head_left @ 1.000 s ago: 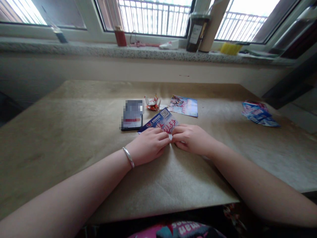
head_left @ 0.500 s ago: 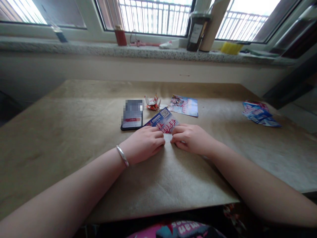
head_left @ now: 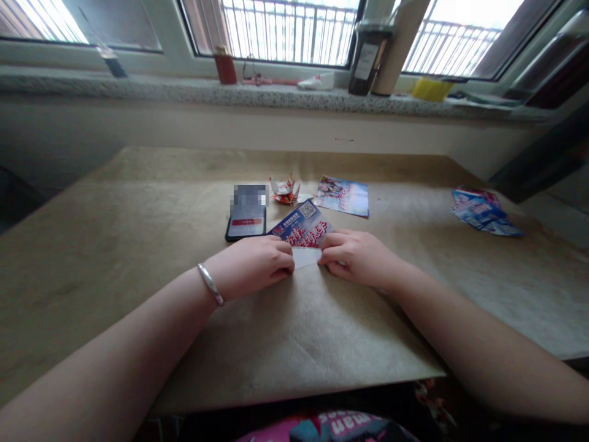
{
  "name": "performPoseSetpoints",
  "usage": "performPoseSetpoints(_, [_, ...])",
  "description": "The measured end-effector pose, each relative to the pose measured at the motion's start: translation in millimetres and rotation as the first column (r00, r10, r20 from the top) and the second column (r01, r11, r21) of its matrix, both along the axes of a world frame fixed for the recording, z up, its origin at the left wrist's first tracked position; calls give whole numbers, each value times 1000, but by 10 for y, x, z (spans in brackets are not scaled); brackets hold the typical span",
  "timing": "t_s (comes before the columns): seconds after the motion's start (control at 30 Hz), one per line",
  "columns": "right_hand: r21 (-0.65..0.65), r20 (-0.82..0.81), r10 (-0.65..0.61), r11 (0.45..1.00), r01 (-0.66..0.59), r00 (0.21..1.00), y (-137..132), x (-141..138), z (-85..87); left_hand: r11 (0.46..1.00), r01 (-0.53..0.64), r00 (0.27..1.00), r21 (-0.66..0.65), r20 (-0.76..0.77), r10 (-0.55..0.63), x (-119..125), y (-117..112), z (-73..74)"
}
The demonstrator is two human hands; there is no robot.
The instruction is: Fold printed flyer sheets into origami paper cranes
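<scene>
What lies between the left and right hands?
In the head view, a white strip lies between the left hand and the right hand, along the near edge of the blue printed paper.

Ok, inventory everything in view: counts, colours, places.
printed paper: one, blue, red lettering, at both hands
paper strip: one, white, between both hands
phone: one, dark, left of printed paper
folded paper piece: one, red and white, right of phone
printed sheet: one, pale blue, right of folded paper piece
leaflets: several, blue and red, table's right
table: one, tan, below windowsill
windowsill: one, grey, beyond table
dark container: one, dark, windowsill
tube: one, tan, beside dark container
other sill items: several, red, yellow, pink, blurred
windows: several, pale, above windowsill
bracelet: one, silver, left wrist
left hand: one, printed paper's left
right hand: one, printed paper's right
</scene>
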State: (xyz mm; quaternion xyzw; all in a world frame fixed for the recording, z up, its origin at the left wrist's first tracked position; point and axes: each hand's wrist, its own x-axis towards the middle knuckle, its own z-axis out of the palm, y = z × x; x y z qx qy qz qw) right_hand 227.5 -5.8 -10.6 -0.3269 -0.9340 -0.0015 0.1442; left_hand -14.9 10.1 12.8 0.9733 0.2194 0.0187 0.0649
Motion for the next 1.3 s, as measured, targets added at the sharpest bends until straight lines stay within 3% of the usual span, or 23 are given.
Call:
performPoseSetpoints(0.3, [-26, 9, -2, 1000, 3, 1000, -4, 18, -13, 992, -15, 1000, -122, 23, 18, -54, 21, 57])
performPoseSetpoints(0.73, [-24, 24, 3, 1000, -3, 1000, -7, 41, -19, 988, 15, 999, -156, 47, -8, -83, 29, 55])
performPoseSetpoints(0.83, [-25, 22, 0, 1000, 0, 1000, -1, 46, -16, 994, 4, 998, -112, 55, 2, -71, 45, 12])
performPoseSetpoints(0.97, [-28, 0, -43, 999, 43, 999, 29, 63, -16, 995, -94, 992, -30, 78, 96, -49, 59, -79])
performPoseSetpoints(1.1, [-4, -95, -131, 991, 132, 987, 62, 88, -17, 998, -35, 991, 44, 129, 29, -28, 55, -161])
performPoseSetpoints(1.3, [35, -245, -158, 985, 171, 957, 86, 117, -6, 997, -3, 985, 83, 173, -12, -4, 62, -219])
